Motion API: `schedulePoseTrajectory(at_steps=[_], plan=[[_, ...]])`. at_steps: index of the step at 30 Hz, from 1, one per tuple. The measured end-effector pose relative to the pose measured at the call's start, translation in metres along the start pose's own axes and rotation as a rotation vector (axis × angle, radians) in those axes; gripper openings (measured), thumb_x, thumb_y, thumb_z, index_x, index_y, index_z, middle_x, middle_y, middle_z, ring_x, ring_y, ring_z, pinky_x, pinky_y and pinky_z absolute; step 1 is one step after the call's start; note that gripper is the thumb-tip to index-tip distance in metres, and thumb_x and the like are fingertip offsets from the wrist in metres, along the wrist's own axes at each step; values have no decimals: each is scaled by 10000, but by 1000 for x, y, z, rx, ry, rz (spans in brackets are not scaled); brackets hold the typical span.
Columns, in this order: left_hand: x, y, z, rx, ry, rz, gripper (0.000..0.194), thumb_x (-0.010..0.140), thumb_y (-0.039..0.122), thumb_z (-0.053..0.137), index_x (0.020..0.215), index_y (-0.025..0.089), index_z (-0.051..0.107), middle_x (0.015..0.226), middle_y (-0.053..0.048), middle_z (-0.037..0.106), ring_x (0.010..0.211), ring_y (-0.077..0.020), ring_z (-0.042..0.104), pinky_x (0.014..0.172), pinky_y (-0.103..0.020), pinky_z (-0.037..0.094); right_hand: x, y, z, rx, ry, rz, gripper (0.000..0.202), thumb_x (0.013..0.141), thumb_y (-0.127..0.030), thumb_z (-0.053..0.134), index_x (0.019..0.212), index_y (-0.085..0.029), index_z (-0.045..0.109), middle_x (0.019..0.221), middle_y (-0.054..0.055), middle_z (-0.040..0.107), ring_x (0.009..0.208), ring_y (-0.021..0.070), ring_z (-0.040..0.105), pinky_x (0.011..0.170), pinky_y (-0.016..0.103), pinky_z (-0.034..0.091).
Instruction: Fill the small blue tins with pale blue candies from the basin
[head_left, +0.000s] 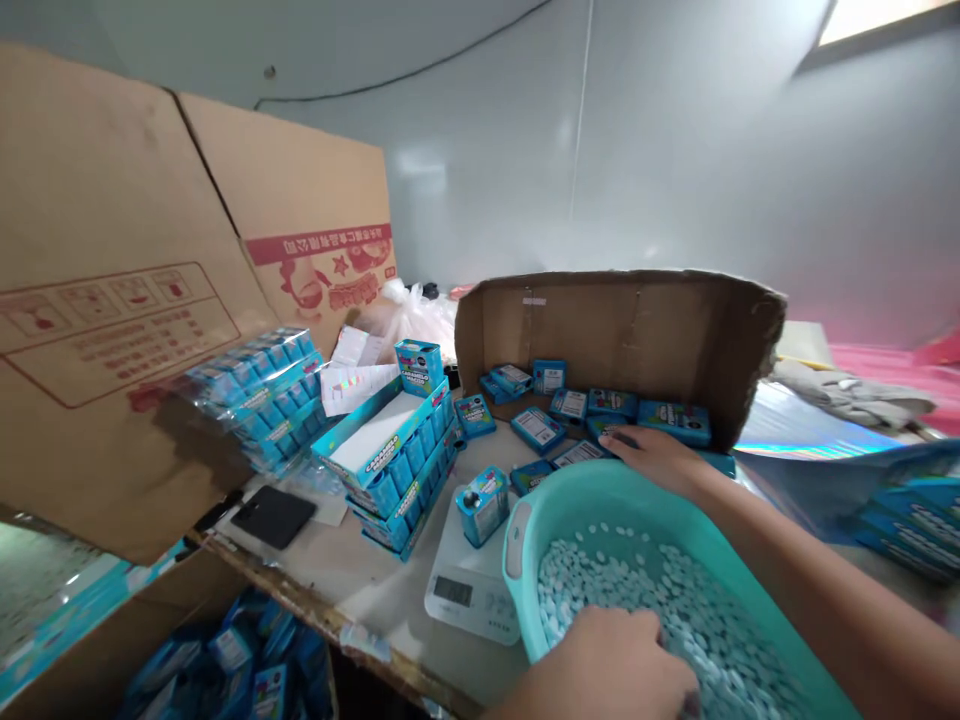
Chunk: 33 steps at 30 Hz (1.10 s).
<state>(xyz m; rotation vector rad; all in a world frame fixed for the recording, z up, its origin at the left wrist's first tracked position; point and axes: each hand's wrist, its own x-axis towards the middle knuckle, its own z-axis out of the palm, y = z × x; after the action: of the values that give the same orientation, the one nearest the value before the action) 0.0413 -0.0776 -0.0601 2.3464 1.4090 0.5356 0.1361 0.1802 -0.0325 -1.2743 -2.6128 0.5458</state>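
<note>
Head view: pale candies (pixel 570 590) lie loose in the teal basin (pixel 630 490), cut off by the lower edge; they look light, hard and slippery, best scooped with cupped fingers. The left hand (pixel 607 652) curls over them, fingertips hidden, so its grip cannot be told. The right hand (pixel 652 453) touches a blue candy box (pixel 600 425) by the carton (pixel 615 320), hold unclear; it seems light, stiff-walled, best pinched by its narrow sides. The kitchen scale's (pixel 484 622) digits are illegible.

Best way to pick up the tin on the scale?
Probably pinch the blue tin by its upper sides, coming from above and slightly left: it stands upright on the white scale, and the turquoise basin crowds its right.
</note>
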Motion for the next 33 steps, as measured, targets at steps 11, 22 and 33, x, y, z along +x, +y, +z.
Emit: schedulePoseTrajectory(at_steps=[11, 22, 33], plan=[[-80, -95, -75, 6, 1013, -750, 789, 665, 110, 662, 1418, 106, 425, 1307, -201, 579, 1235, -335, 574, 1035, -521, 498, -13, -24, -8, -102, 27, -122, 592, 984, -545, 301, 1074, -141, 724, 1125, 190, 729, 1061, 387, 677, 911, 487, 489], [-62, -81, -119, 351, 510, -249, 582, 834, 139, 594, 1383, 331, 588, 1230, -83, 641, 1149, -306, 568, 977, -483, 469, -13, -18, -10, -93, 12, -53, 574, 987, -597, 309, 1077, -197, 710, 1185, 164, 713, 1025, 336, 671, 829, 395, 489], [-56, -87, -117, 668, 399, -73, 598, 863, 73, 576, 1412, 310, 566, 1170, -95, 641, 1065, -291, 539, 919, -456, 445, -10, -13, -8, -84, -17, -34, 573, 988, -614, 308, 1042, -191, 691, 1145, 147, 714, 974, 306, 672, 745, 341, 454]])
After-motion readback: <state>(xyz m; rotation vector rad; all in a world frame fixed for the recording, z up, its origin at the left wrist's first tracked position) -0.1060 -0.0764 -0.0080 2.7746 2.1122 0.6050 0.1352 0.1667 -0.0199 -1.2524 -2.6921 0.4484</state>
